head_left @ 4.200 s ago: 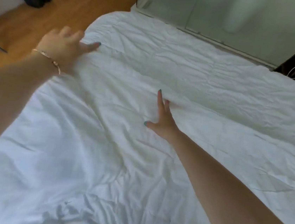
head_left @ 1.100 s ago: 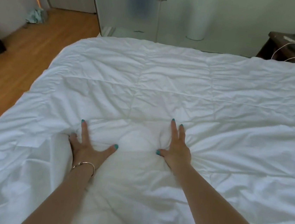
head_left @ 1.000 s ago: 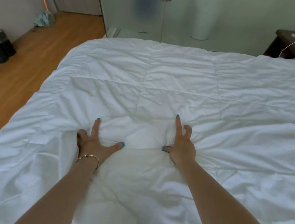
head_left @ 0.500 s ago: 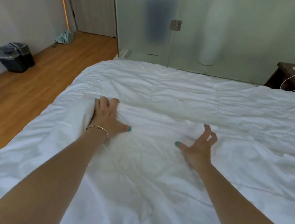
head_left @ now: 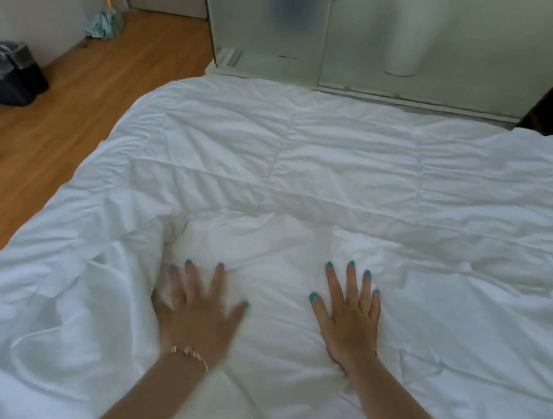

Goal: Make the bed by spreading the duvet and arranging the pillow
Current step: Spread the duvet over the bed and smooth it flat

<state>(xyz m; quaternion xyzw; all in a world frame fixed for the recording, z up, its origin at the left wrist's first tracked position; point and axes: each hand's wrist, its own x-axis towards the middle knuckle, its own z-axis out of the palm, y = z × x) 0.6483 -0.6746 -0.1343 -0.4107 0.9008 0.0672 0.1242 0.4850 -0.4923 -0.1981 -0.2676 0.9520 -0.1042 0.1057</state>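
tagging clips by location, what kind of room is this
Most likely a hotel-style bedroom. A white duvet covers a wide bed, a frosted glass partition, probably a bathroom, stands just beyond it, and a small lined bin sits on the wooden floor. Both hands are flat on the duvet.

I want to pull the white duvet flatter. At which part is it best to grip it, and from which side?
Probably the raised fold of the duvet, just beyond the left hand. Reach forward from the near side and pinch its crest: it stands up, while the cloth under the flat right hand offers little to pinch.
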